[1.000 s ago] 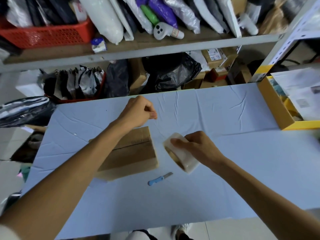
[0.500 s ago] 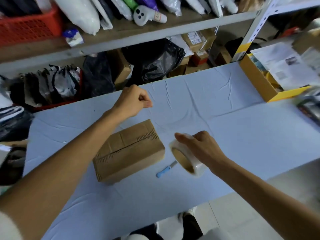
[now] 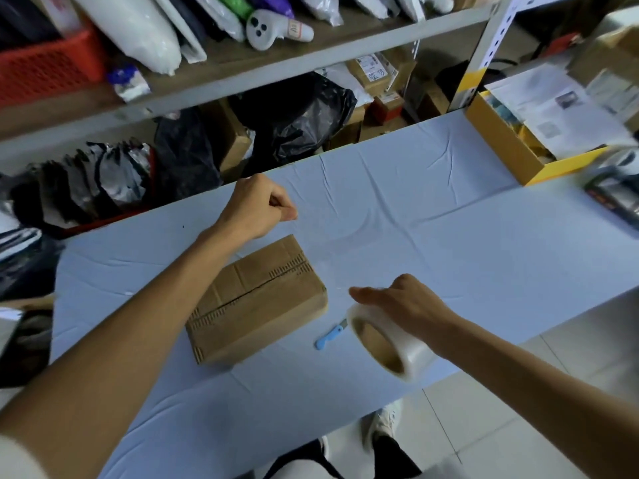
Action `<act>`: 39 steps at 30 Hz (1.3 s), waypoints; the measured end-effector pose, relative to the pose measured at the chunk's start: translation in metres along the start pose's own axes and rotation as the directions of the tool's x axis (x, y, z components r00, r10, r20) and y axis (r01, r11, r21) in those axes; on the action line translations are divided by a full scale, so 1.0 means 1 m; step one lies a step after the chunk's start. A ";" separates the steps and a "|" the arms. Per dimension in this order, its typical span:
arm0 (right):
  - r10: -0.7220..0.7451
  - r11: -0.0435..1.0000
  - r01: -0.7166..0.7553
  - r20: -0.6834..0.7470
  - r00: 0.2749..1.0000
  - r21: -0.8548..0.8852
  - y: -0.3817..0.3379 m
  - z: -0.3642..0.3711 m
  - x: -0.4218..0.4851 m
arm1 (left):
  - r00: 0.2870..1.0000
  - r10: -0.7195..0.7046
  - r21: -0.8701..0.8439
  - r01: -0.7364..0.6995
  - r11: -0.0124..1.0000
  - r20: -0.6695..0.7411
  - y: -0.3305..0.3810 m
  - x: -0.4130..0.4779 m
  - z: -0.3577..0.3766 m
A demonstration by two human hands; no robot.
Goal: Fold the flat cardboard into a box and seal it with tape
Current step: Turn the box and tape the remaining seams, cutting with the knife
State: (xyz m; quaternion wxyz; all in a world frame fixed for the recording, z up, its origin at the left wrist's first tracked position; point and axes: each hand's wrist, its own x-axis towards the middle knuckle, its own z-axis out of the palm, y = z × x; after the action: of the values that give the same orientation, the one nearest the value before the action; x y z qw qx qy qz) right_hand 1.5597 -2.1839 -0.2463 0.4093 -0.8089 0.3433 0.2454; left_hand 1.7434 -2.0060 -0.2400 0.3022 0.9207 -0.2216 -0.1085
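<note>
A folded brown cardboard box (image 3: 256, 302) lies on the light blue table (image 3: 449, 243), its top flaps closed along a centre seam. My right hand (image 3: 404, 302) grips a roll of clear tape (image 3: 390, 344) just right of the box, above the table's near edge. My left hand (image 3: 257, 205) is raised beyond the box's far corner, fingers curled and pinching the tape's free end. A faint clear strip stretches between the two hands over the box's right end.
A small blue knife (image 3: 328, 337) lies between box and roll. A yellow box (image 3: 501, 146) with papers stands at the far right. Shelves (image 3: 276, 63) with bags and cartons rise behind the table. The floor shows below the near edge.
My right hand has drawn the tape roll toward me and to the right, away from my left hand. The view has swung left, so the box sits more central.
</note>
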 end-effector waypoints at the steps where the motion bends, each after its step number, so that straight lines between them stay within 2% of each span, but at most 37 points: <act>1: -0.035 0.998 0.033 -0.032 0.999 -0.058 0.001 0.003 0.001 | 1.000 -0.006 -0.011 0.006 1.000 0.020 -0.002 0.001 0.000; 3: -0.097 0.986 0.087 -0.065 0.993 -0.141 0.001 0.010 0.000 | 0.998 -0.007 -0.039 0.009 0.999 0.064 -0.006 0.002 -0.001; 7: -0.093 0.992 0.091 -0.020 0.995 -0.083 0.008 0.024 0.000 | 0.993 -0.004 -0.075 0.013 0.997 0.116 -0.015 0.004 0.000; 11: -0.071 0.992 0.067 -0.040 0.997 -0.104 0.011 0.034 0.002 | 0.986 0.004 -0.069 0.008 0.998 0.169 -0.024 0.003 0.007; 18: -0.117 0.984 0.100 -0.107 0.987 -0.150 0.006 0.043 0.013 | 0.992 -0.004 -0.073 0.013 0.997 0.124 -0.037 0.004 0.008; 39: -0.106 0.981 0.083 -0.124 0.987 -0.177 -0.003 0.059 0.017 | 0.993 -0.013 -0.053 0.019 0.998 0.120 -0.047 0.012 0.010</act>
State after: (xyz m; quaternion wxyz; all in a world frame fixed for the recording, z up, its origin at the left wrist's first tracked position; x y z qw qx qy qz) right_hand 1.5657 -2.1393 -0.2886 0.3256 -0.8710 0.3087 0.2000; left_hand 1.7663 -1.9829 -0.2765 0.3125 0.9057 -0.2290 -0.1719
